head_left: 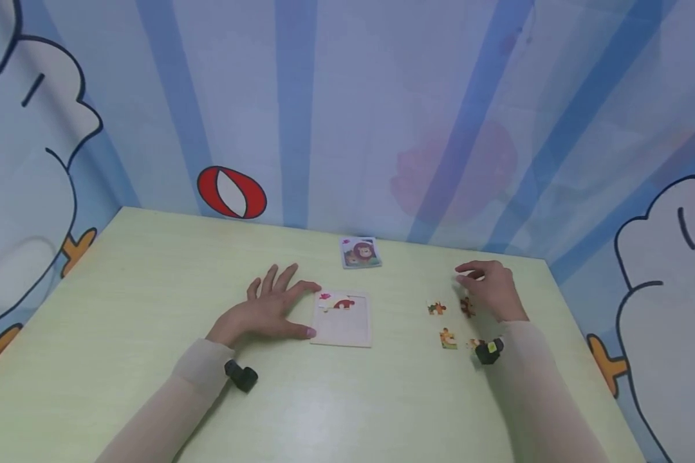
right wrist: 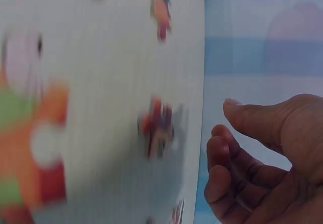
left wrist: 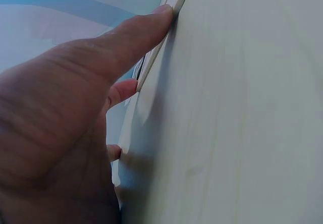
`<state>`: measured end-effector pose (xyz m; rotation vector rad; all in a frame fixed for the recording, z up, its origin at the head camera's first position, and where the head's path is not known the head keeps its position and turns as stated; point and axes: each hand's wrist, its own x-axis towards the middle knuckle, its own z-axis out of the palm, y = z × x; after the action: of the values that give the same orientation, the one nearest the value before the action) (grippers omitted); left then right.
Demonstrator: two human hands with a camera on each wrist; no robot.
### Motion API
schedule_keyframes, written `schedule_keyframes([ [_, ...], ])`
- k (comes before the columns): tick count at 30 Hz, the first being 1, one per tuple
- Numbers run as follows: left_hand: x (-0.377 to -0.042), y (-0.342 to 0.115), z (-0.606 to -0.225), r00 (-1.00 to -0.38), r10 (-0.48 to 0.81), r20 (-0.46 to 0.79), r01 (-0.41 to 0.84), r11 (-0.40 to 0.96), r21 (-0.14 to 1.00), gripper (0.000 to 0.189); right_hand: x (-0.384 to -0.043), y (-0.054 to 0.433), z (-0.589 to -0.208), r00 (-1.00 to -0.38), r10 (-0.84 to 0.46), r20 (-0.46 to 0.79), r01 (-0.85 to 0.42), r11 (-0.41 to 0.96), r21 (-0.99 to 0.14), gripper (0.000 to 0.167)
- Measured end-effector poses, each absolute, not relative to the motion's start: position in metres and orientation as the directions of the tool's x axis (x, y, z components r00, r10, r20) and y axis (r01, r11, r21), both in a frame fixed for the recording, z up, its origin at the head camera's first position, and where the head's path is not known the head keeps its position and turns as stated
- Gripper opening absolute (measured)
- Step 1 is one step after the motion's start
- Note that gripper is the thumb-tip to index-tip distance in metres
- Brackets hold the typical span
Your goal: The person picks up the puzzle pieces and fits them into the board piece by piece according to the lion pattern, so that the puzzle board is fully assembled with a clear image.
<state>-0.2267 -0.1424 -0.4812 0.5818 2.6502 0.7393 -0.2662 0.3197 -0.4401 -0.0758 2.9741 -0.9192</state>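
A shallow puzzle tray (head_left: 343, 328) lies on the table, with joined jigsaw pieces (head_left: 337, 301) along its top left. My left hand (head_left: 269, 312) is spread at the tray's left side, index fingertip at the upper corner and thumb (left wrist: 136, 35) at the lower one. To the right, my right hand (head_left: 491, 290) hovers over loose jigsaw pieces. Its thumb and fingers are loosely bent and apart, with nothing seen between them in the right wrist view. One piece (right wrist: 157, 128) lies on the table beside that hand; others (head_left: 437, 308) (head_left: 448, 338) lie to its left.
A small picture card (head_left: 360, 252) with a lion stands out behind the tray, near the table's back edge. A printed curtain (head_left: 347, 116) rises behind the table (head_left: 347, 399). Another loose piece (head_left: 473, 344) is partly covered by the right wrist camera (head_left: 489, 352).
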Motion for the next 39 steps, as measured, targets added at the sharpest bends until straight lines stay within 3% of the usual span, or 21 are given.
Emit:
schedule_keyframes([
  [12,-0.23,-0.143,-0.491,-0.868,0.453,-0.204,0.29,0.795,0.533,0.092,-0.264,0.382,-0.446,-0.986,0.096,-0.14,0.15,0.874,-0.462,0.041],
  [18,-0.229,-0.142,-0.488,-0.864,0.459,-0.206,0.293,0.791,0.537,0.092,-0.263,0.387,-0.453,-0.985,0.113,-0.132,0.16,0.883,-0.441,0.038],
  [24,-0.227,-0.141,-0.479,-0.855,0.479,-0.201,0.301,0.773,0.559,0.092,-0.261,0.377,-0.451,-0.988,0.146,-0.051,0.151,0.843,-0.516,0.033],
  [30,-0.229,-0.142,-0.482,-0.858,0.472,-0.201,0.294,0.774,0.561,0.092,-0.254,0.355,-0.442,-0.993,0.098,0.069,0.037,0.799,-0.6,0.029],
  [39,-0.231,-0.143,-0.487,-0.866,0.453,-0.213,0.284,0.795,0.536,0.092,-0.244,0.309,-0.432,-0.998,0.02,0.056,-0.03,0.643,-0.765,0.029],
])
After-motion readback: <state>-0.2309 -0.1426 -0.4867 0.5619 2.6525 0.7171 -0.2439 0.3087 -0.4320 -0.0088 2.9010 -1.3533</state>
